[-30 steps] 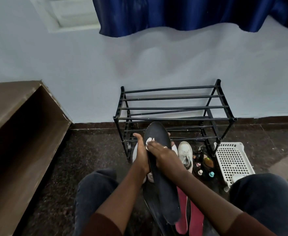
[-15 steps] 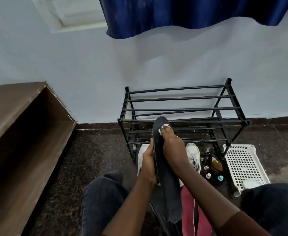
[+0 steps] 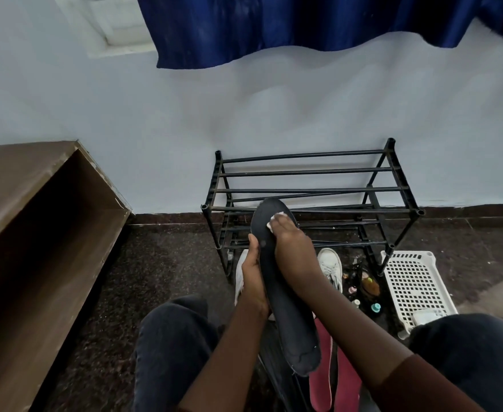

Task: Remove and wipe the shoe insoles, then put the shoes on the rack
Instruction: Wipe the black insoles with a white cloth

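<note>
Dark floor (image 3: 170, 263): left hand (image 3: 254, 275) grips insole (image 3: 292, 307) edge, rack (image 3: 303, 191) behind.

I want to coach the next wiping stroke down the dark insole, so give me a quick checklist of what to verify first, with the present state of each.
1. Left hand grips the dark insole at its edge: ok.
2. Right hand presses the white wipe near the insole's upper end: ok.
3. Insole surface below the wipe is uncovered for a downward stroke: ok.
4. Wipe clean enough: cannot tell, mostly hidden.
5. Rack top tier free for shoes: ok.
6. White shoe ready on the floor: ok.
</note>
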The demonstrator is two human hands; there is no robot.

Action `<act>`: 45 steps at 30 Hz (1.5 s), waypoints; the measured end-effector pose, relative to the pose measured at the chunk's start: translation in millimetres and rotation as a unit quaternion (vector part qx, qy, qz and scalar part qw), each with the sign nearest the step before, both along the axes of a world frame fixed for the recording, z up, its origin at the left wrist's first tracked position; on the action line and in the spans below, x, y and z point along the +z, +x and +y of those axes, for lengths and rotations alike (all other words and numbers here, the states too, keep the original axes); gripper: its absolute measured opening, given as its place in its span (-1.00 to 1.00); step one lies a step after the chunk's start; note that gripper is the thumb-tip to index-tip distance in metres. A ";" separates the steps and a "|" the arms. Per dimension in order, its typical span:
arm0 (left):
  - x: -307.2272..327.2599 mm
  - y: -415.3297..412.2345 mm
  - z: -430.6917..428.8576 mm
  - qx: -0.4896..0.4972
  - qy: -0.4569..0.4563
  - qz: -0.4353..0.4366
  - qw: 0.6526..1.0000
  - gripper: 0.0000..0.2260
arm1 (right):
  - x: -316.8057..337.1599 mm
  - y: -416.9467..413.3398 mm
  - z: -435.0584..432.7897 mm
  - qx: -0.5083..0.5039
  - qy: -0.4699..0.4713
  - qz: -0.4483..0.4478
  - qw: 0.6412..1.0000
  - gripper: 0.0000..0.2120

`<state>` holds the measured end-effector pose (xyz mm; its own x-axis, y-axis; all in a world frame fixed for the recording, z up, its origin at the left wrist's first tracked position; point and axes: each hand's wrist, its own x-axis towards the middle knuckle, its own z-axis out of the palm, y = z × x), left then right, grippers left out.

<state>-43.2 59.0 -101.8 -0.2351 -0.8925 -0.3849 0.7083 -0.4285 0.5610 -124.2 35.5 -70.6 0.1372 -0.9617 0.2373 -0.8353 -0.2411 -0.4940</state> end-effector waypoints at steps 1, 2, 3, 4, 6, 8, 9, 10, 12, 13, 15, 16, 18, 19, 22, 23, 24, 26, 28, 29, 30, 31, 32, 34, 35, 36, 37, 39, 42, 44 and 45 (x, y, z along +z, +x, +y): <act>1.2 0.4 -0.5 0.001 -0.006 -0.010 1.000 -0.40 | 3.8 1.6 -3.1 -0.006 0.005 -0.006 1.000 -0.62; 0.9 2.0 -1.3 0.001 -0.015 -0.009 1.000 -0.40 | 7.6 2.8 -5.3 -0.007 0.002 -0.017 1.000 -0.61; 1.5 4.2 -2.4 0.004 -0.023 -0.002 1.000 -0.43 | 10.5 3.3 -6.7 -0.006 -0.005 -0.031 1.000 -0.61; 0.5 6.6 -3.6 0.008 -0.026 0.009 1.000 -0.46 | 11.4 2.9 -7.4 0.000 -0.011 -0.039 0.999 -0.62; 1.4 12.0 -5.2 0.011 -0.032 0.023 0.999 -0.51 | 8.3 0.9 -5.7 0.028 -0.022 -0.032 0.999 -0.64; -0.8 15.3 -5.4 0.013 -0.036 0.029 0.999 -0.51 | 4.1 -0.6 1.8 0.082 -0.047 -0.016 0.995 -0.64; -1.8 16.5 -5.4 0.018 -0.032 0.021 0.999 -0.52 | 1.6 -0.8 8.2 0.120 -0.060 -0.010 0.991 -0.62; -3.1 17.9 -6.3 0.023 -0.028 0.018 0.999 -0.54 | -1.0 -1.0 16.4 0.153 -0.070 -0.005 0.986 -0.60; -7.5 20.4 -8.9 0.040 -0.010 0.012 0.999 -0.60 | -4.6 -2.1 34.3 0.196 -0.085 -0.006 0.977 -0.59; -10.8 22.4 -9.9 0.048 -0.004 0.013 0.999 -0.56 | -4.5 -3.6 42.2 0.215 -0.096 -0.006 0.972 -0.61; -15.5 25.8 -11.3 0.041 0.003 0.017 0.999 -0.41 | -5.7 -7.7 49.9 0.249 -0.113 0.011 0.962 -0.63; -17.0 25.0 -10.1 0.033 0.009 0.018 0.999 -0.36 | -5.7 -10.8 47.5 0.257 -0.126 0.026 0.958 -0.62; -15.7 19.6 -4.2 0.007 0.018 0.019 1.000 -0.39 | -5.6 -15.8 36.9 0.249 -0.145 0.074 0.955 -0.61; -13.3 16.2 -1.7 -0.006 0.016 0.023 1.000 -0.43 | -2.0 -17.0 31.1 0.229 -0.151 0.100 0.956 -0.61; -8.1 7.8 2.6 -0.027 0.012 0.041 0.999 -0.45 | 11.0 -16.5 16.3 0.146 -0.148 0.145 0.967 -0.62; -5.9 6.3 3.2 -0.031 0.016 0.038 0.999 -0.45 | 14.7 -15.8 13.7 0.121 -0.135 0.144 0.973 -0.65; -4.0 4.2 3.1 -0.031 0.019 0.031 0.999 -0.47 | 13.2 -14.0 11.9 0.103 -0.127 0.132 0.978 -0.69; -5.0 3.5 2.7 -0.027 0.023 0.019 0.999 -0.50 | 13.6 -7.7 15.6 0.099 -0.094 0.072 0.988 -0.72; -9.4 6.0 -1.0 -0.017 0.031 0.027 0.999 -0.51 | 14.3 -0.7 25.6 0.088 -0.063 0.016 0.994 -0.66; -11.9 7.9 -3.4 -0.008 0.026 0.035 0.999 -0.49 | 13.6 1.9 32.6 0.089 -0.066 0.002 0.994 -0.63; -12.2 9.5 -4.6 -0.005 0.017 0.043 0.999 -0.47 | 13.6 4.2 40.3 0.103 -0.090 -0.016 0.990 -0.63; -10.8 10.9 -4.6 -0.004 0.011 0.049 0.999 -0.46 | 11.7 5.0 48.2 0.123 -0.126 -0.026 0.984 -0.65; -8.3 11.8 -4.5 -0.006 0.010 0.053 0.999 -0.43 | 8.2 4.1 55.9 0.139 -0.150 -0.031 0.978 -0.69; -7.4 14.0 -5.0 -0.021 0.022 0.059 0.998 -0.34 | -2.4 0.4 68.8 0.169 -0.184 -0.036 0.968 -0.80; -6.6 15.4 -5.0 -0.027 0.028 0.056 0.998 -0.33 | -5.4 -2.5 73.6 0.180 -0.183 -0.043 0.966 -0.80; -8.0 16.3 -5.4 -0.030 0.039 0.046 0.998 -0.33 | -9.2 -4.3 75.4 0.188 -0.170 -0.042 0.966 -0.78; -10.9 17.1 -5.6 -0.030 0.043 0.037 0.998 -0.35 | -8.6 -4.8 74.6 0.194 -0.156 -0.022 0.968 -0.75; -16.0 18.4 -6.3 -0.017 0.054 0.036 0.998 -0.40 | -7.4 -3.4 65.8 0.189 -0.108 0.043 0.975 -0.75; -20.0 16.5 -2.4 -0.003 0.079 -0.001 0.997 -0.46 | -0.2 1.4 42.5 0.153 -0.003 0.033 0.988 -0.47; -16.4 13.1 3.1 -0.016 0.080 0.005 0.997 -0.55 | 2.0 4.0 27.6 0.127 0.003 0.022 0.992 -0.62; -16.7 11.2 3.4 -0.022 0.074 0.003 0.997 -0.51 | 4.5 4.5 22.1 0.117 0.000 0.027 0.993 -0.73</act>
<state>-32.0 62.4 -118.5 -0.2761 -0.8146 -0.5100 0.6905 -0.5372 0.4843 -119.7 57.7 -66.1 0.3690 -0.9023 0.2230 -0.7824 -0.4311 -0.4495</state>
